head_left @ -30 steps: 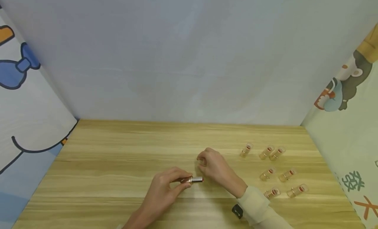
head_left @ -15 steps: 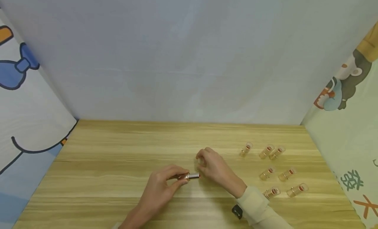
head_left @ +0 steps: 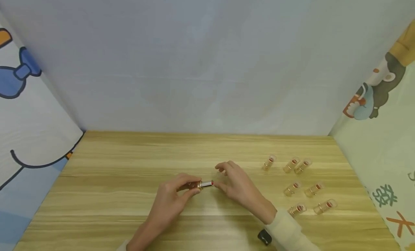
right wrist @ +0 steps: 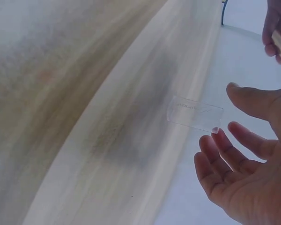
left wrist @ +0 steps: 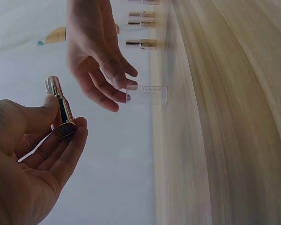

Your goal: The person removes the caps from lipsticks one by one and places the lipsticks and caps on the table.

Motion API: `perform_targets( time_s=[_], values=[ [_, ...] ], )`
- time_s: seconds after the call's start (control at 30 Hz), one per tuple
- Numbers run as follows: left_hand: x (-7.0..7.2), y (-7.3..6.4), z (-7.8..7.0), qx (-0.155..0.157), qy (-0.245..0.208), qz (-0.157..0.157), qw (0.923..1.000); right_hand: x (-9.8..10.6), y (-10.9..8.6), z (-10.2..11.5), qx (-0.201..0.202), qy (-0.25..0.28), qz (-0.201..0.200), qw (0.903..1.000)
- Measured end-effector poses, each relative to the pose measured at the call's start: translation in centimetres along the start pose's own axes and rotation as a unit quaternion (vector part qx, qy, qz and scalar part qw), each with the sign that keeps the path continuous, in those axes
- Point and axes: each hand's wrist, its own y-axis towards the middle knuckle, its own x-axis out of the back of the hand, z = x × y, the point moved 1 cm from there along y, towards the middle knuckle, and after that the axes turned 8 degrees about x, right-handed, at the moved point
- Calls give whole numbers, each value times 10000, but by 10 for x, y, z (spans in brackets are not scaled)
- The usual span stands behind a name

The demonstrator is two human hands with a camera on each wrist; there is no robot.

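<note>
My left hand (head_left: 168,200) pinches a lipstick (head_left: 205,184) by its base between thumb and fingers. The lipstick is uncapped, with its silver tube and red tip pointing right toward the other hand. In the left wrist view the golden case of this lipstick (left wrist: 62,112) shows its dark end. My right hand (head_left: 241,186) has thumb and fingers spread. Beside its fingertips a clear lipstick cap (right wrist: 195,114) stands upright on the table. One fingertip lies right at the cap's top edge; whether it touches, I cannot tell. The thumb is apart from the cap.
Several capped golden lipsticks stand at the right of the wooden table (head_left: 129,157), among them one near the back (head_left: 269,163) and one at the front right (head_left: 325,206). A black object (head_left: 264,237) shows by the right sleeve. Cloth walls (head_left: 207,63) enclose the table.
My left hand has drifted left and slightly away from me with the lipstick. The right hand's fingers, curled before, have spread, its thumb moving away from them.
</note>
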Motion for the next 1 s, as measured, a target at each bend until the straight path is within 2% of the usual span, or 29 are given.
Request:
perform_targets(
  time_s=[0.23, 0.47, 0.67, 1.0],
  values=[
    [3, 10, 8, 27, -249, 46, 9997, 9, -11, 6, 121, 15, -329, 9994],
    [3, 19, 15, 58, -184, 104, 9998, 24, -20, 8, 192, -240, -525, 9981],
    [2, 28, 19, -3, -137, 150, 9998, 39, -26, 0, 209, -565, -728, 9955],
    [-5, 32, 22, 499, -342, 246, 9979, 69, -28, -20, 270, -965, -775, 9919]
  ],
)
